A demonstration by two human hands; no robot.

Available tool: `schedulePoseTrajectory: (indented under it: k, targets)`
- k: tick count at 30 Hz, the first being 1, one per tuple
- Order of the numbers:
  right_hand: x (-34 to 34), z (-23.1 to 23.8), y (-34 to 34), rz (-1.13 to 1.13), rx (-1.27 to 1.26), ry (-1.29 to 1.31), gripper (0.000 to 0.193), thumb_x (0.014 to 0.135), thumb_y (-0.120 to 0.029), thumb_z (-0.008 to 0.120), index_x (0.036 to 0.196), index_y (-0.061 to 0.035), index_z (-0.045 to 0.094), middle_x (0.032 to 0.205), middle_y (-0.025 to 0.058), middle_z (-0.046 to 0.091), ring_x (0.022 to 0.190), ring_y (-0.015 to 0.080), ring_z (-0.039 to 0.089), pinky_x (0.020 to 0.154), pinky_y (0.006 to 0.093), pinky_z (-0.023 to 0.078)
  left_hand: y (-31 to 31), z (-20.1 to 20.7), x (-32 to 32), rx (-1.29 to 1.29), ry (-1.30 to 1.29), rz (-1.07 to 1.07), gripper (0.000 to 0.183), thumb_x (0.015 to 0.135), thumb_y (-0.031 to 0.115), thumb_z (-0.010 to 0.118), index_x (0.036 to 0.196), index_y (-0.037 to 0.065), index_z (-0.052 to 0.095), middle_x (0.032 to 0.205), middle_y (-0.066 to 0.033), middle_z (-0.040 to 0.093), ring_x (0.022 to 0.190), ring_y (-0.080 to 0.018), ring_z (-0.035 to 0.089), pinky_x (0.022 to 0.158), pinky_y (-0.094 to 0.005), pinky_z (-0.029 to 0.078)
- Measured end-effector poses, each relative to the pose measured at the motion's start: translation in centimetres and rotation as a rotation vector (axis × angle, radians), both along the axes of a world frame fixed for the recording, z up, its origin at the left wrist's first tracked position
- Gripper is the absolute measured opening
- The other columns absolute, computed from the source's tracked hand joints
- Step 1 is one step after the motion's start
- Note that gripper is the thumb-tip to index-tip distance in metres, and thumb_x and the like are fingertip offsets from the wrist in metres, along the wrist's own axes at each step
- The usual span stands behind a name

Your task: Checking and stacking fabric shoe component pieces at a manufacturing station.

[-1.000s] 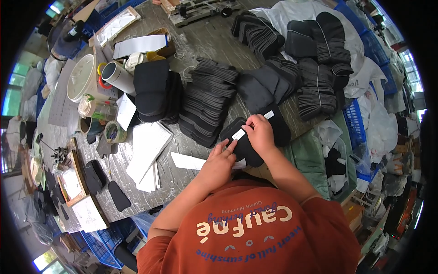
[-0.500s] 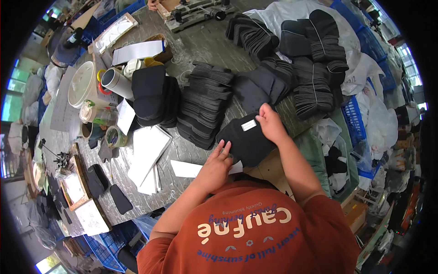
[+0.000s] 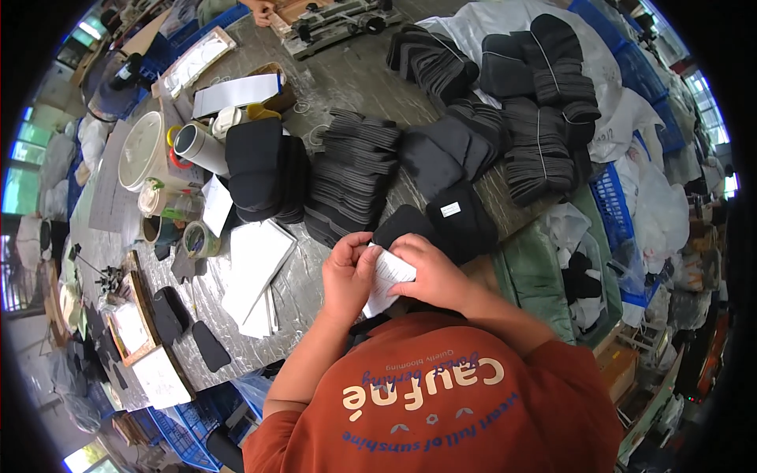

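Observation:
Between my two hands, close to my body, is a white strip of printed labels. My left hand pinches its left edge with curled fingers. On the strip's right side, my right hand grips it between thumb and fingers. Just beyond my hands lies a black fabric pad with a small white label near its top. Another dark pad sits beside it, partly hidden by my fingers. Further off are a fanned stack of black pads and several loose dark pads.
Tied bundles of black pads lie at the far right. White paper sheets, a black pad stack, a metal tumbler and tubs stand left. A green-lined bin adjoins the right table edge. Another person's hand shows at the top.
Both hands have left the labelled black pad and come together nearer my body. The white strip has been lifted from the table into them. The pad now lies further right and away.

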State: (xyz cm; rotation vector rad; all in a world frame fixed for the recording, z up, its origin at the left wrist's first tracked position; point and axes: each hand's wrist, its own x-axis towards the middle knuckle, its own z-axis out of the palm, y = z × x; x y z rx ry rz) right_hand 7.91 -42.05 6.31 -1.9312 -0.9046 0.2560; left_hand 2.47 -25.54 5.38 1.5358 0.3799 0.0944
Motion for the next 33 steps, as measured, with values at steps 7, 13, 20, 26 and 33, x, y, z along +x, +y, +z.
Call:
schedulePoseTrajectory:
  k: [7, 13, 20, 26, 33]
  targets:
    - [-0.3, 0.0, -0.3, -0.109, 0.090, 0.516, 0.029, 0.071, -0.005, 0.072, 0.094, 0.0014, 0.055, 0.079, 0.0146, 0.065, 0.072, 0.0202, 0.065, 0.066, 0.0310, 0.049, 1.5, 0.9, 0.9, -0.034, -0.126, -0.214, 0.030, 0.077, -0.002, 0.068, 0.106, -0.002, 0.059, 0.089, -0.0042, 0.066, 0.078, -0.0109, 0.062, 0.071, -0.0239, 0.050]
    - [0.1, 0.5, -0.3, -0.203, 0.021, 0.701, 0.027, 0.076, -0.004, 0.070, 0.093, 0.0008, 0.050, 0.081, 0.0140, 0.067, 0.076, 0.0168, 0.066, 0.065, 0.0305, 0.050, 2.0, 0.3, 0.3, -0.047, 0.185, -0.185, 0.012, 0.080, 0.006, 0.070, 0.089, -0.001, 0.065, 0.075, -0.0024, 0.066, 0.067, -0.0048, 0.057, 0.059, -0.0222, 0.047]
    - [-0.1, -0.8, -0.5, -0.203, 0.231, 0.278, 0.010, 0.081, 0.000, 0.063, 0.084, 0.0019, 0.054, 0.081, 0.0076, 0.059, 0.071, 0.0140, 0.057, 0.065, 0.0268, 0.048, 1.5, -0.4, -0.7, 0.192, 0.153, -0.061, 0.015, 0.081, 0.011, 0.068, 0.081, -0.003, 0.064, 0.069, -0.0052, 0.065, 0.059, -0.0134, 0.058, 0.055, -0.0285, 0.047]
    - [3.1, -3.4, -1.9, -0.418, 0.071, 0.440, 0.006, 0.084, -0.002, 0.062, 0.087, 0.0023, 0.059, 0.073, 0.0076, 0.063, 0.067, 0.0117, 0.058, 0.063, 0.0253, 0.047, 0.6, -0.2, -1.1, 0.768, -0.275, -0.666, 0.013, 0.081, 0.010, 0.060, 0.081, -0.002, 0.060, 0.111, -0.0193, 0.059, 0.109, -0.0368, 0.052, 0.087, -0.0429, 0.045]
    - [3.3, -6.8, -1.2, -0.462, 0.065, 0.440, 0.008, 0.083, -0.005, 0.063, 0.085, 0.0025, 0.063, 0.075, 0.0083, 0.066, 0.066, 0.0112, 0.061, 0.062, 0.0251, 0.048, -0.5, -2.8, -0.8, 0.973, -0.344, -0.689, 0.014, 0.077, 0.007, 0.057, 0.083, -0.006, 0.058, 0.123, -0.0223, 0.054, 0.122, -0.0372, 0.046, 0.103, -0.0430, 0.038]
